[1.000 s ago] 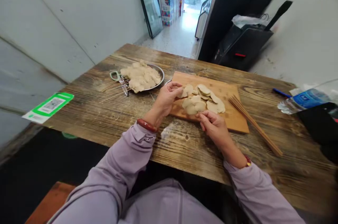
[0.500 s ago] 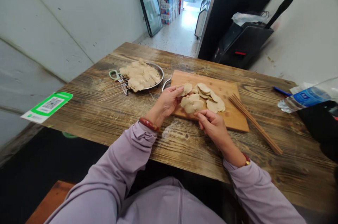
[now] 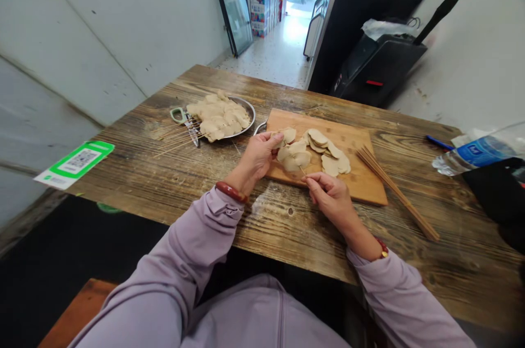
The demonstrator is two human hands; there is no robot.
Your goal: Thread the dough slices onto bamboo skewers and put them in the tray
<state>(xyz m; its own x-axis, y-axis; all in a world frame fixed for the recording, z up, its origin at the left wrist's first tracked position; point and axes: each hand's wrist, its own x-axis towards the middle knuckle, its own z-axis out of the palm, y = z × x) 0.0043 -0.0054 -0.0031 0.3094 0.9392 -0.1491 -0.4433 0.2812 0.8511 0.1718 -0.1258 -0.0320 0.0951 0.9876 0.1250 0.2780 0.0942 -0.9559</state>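
1. Left hand (image 3: 257, 155): fingers closed. The thumb and fingertips pinch a slice (image 3: 288, 135) at the hand's far tip, held just over the board (image 3: 365, 186).
2. Right hand (image 3: 331, 196): fingers bunched together and clamped on the near end of a skewer (image 3: 302, 171). The stick runs from its fingertips up and away toward the left hand.
3. Threaded slices (image 3: 293, 159) sit on the skewer between the two hands, touching the pinched slice. Cannot tell whether the pinched slice is already pierced.
4. The board lies under the left fingertips and just beyond the right knuckles. Its near edge is close in front of the right hand.
5. Loose slices (image 3: 328, 151) are piled on the board beyond the right hand, just right of the threaded ones and not touched by either hand.
6. A bundle (image 3: 394, 192) of bare sticks lies to the right of the right hand, apart from it. Its far end rests on the board's right edge and its near end on the table (image 3: 172, 178).
7. A metal dish (image 3: 251, 112) sits beyond and left of the left hand, near it, heaped with more slices. Stick ends poke out on its far-left side.
8. Scissors (image 3: 184, 120) lie against the dish, on the side away from the left hand.
9. Well to the right of the right hand, a bottle (image 3: 471, 154) lies on its side, with a pen (image 3: 437, 144) just beside it.
10. Well to the left of the left hand, a green card (image 3: 76, 162) hangs over the table edge.
11. There is a red bracelet (image 3: 231, 193) on the left wrist. Both arms are in lilac sleeves.
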